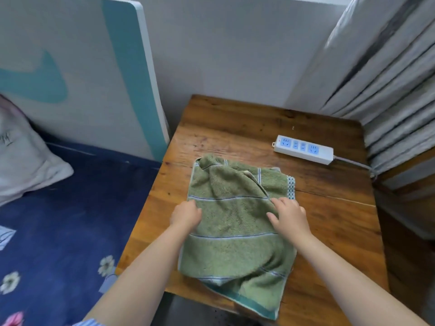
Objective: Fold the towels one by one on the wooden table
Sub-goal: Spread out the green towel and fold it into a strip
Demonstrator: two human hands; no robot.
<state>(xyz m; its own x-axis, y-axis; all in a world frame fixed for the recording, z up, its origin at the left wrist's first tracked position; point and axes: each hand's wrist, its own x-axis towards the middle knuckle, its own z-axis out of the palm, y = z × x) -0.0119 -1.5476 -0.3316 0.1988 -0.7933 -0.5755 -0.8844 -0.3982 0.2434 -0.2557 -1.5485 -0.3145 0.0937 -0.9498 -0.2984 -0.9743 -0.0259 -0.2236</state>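
A green terry towel (235, 222) lies rumpled across the middle of the wooden bench (329, 220), its near end hanging over the bench's front edge at the lower centre of the frame. The left hand (186, 215) sits at the towel's left edge, about halfway along its length, fingers curled down onto the cloth so that it appears to grip the border there. The right hand (289, 215) rests on the towel's right side, level with the left, its fingers spread and laid on the pile; whether it pinches the fabric cannot be told. Between the two hands the cloth runs fairly flat; beyond them, toward the upper part of the frame, a loose fold is heaped diagonally.

The towel is thick and nubby, olive green, crossed by thin pale blue-edged stripes, with a darker teal band along the overhanging hem and a small blue-and-white checked strip at its right edge. The bench is squarish, of worn brown planks with visible grain and dark stains. A white power strip (303, 149) with blue sockets lies near its far right corner, well apart from the towel.
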